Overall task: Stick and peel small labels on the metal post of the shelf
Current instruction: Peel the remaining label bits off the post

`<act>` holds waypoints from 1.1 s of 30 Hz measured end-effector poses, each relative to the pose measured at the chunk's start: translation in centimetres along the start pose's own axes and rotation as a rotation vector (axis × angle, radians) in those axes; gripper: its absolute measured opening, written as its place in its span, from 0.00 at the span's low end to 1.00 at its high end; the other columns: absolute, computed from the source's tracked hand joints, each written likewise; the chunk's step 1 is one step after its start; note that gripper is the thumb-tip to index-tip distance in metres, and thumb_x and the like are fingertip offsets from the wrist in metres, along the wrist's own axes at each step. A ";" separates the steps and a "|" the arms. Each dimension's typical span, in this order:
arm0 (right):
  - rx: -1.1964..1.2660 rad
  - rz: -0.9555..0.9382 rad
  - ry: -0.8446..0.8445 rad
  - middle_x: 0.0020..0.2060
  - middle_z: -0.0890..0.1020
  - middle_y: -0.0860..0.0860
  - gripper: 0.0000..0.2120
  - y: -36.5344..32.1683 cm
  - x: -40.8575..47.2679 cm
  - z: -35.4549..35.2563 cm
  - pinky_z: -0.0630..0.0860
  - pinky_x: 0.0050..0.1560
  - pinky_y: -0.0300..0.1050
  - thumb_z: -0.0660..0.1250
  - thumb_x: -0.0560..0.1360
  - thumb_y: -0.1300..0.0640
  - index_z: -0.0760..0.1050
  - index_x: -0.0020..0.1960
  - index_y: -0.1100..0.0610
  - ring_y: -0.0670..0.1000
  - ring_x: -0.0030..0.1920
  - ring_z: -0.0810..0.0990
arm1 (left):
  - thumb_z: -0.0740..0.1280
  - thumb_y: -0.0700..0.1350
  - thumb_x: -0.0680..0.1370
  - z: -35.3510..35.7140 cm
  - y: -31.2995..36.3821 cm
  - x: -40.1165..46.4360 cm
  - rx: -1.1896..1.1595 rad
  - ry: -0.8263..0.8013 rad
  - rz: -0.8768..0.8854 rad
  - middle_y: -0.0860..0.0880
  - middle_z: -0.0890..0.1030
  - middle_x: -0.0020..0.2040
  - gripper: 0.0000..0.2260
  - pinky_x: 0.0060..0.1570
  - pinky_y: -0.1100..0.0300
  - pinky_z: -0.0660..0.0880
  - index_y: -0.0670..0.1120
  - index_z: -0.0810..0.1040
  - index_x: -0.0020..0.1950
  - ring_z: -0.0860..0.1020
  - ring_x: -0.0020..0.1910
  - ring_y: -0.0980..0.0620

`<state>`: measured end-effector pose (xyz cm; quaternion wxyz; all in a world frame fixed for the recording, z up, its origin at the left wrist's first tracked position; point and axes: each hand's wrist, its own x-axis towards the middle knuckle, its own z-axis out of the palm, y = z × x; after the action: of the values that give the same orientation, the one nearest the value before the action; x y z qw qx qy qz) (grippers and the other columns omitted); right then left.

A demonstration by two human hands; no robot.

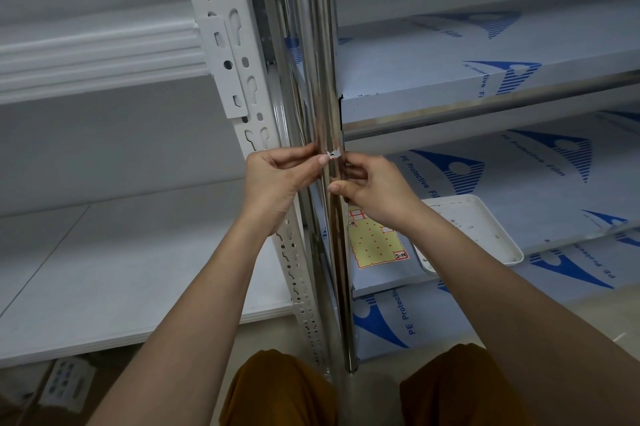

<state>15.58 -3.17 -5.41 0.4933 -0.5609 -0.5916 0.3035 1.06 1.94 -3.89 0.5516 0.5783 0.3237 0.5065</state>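
1. A small white label (333, 153) sits on the shiny metal post (317, 79), about halfway up it, torn-looking along its top edge and with a dark mark on it.
2. The left hand (277, 180) comes in from the left of the post with its fingers curled; its fingertip presses or pinches the left end of the label. Which of the two, I cannot tell.
3. The right hand (375, 188) is just right of the post, fingers bent, touching the label's right end from behind the post's edge. Its thumb lies against the post a little lower down. Whether it truly pinches the label is hidden by the post.
4. Just left of the shiny post stands a white slotted upright (225, 45), tilted in this view, carrying white shelves (104, 273) on the left.
5. To the right, shelf boards covered in blue-printed protective film (485, 55) run off to the far right.
6. On the lower board, near the right wrist, lies a yellow label sheet (375, 245) with red outlines, and beside it a white tray (485, 228).
7. Nearest of all, the person's knees in brown trousers (277, 391) flank the foot of the post.
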 end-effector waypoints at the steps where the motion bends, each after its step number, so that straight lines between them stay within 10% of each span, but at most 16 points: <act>1: -0.002 0.001 0.002 0.44 0.80 0.39 0.18 0.0 0.0 0.0 0.76 0.47 0.31 0.70 0.73 0.63 0.76 0.61 0.51 0.35 0.47 0.78 | 0.73 0.33 0.69 0.0 0.0 0.0 0.004 0.004 0.000 0.41 0.85 0.46 0.12 0.53 0.47 0.79 0.35 0.81 0.52 0.84 0.48 0.43; 33: -0.053 0.029 0.024 0.50 0.83 0.47 0.16 -0.3 -0.3 0.2 0.78 0.58 0.45 0.70 0.73 0.61 0.77 0.60 0.52 0.45 0.54 0.81 | 0.72 0.33 0.72 0.4 -0.3 -0.5 0.029 0.058 0.052 0.46 0.85 0.45 0.10 0.51 0.57 0.80 0.44 0.82 0.50 0.84 0.46 0.50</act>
<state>15.30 -3.44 -5.30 0.4807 -0.5858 -0.5854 0.2881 1.30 1.40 -4.23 0.5203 0.5795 0.3315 0.5325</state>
